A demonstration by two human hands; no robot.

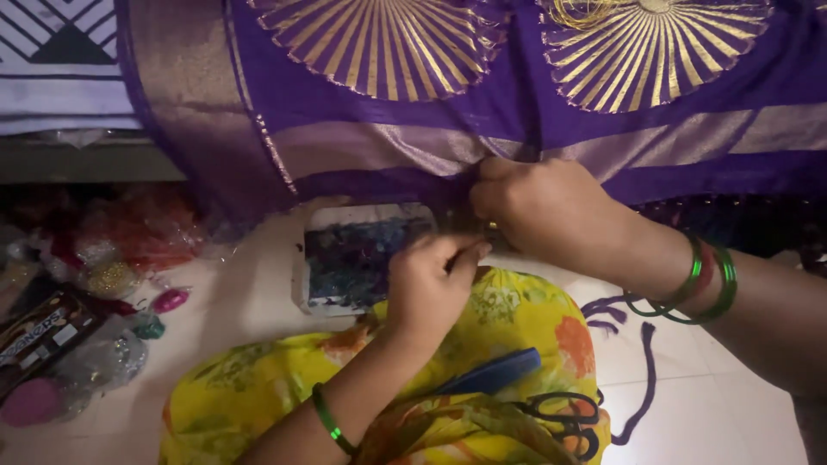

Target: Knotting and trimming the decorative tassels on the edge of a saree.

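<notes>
A purple cloth (413, 103) with gold fan patterns and a shiny band hangs down across the top of the view. My right hand (543, 207) is closed on its lower edge, with green bangles on the wrist. My left hand (431, 284) sits just below, its fingers pinched together on threads at that same edge. What lies between the fingertips is too small to make out. A green bangle circles my left wrist.
A white tray (345, 258) of dark purple bits lies under the hands. Yellow flowered fabric (258, 379) covers my lap, with black-handled scissors (564, 418) and a blue comb-like strip (491, 375) on it. Packets of beads and trims (95, 284) crowd the left floor.
</notes>
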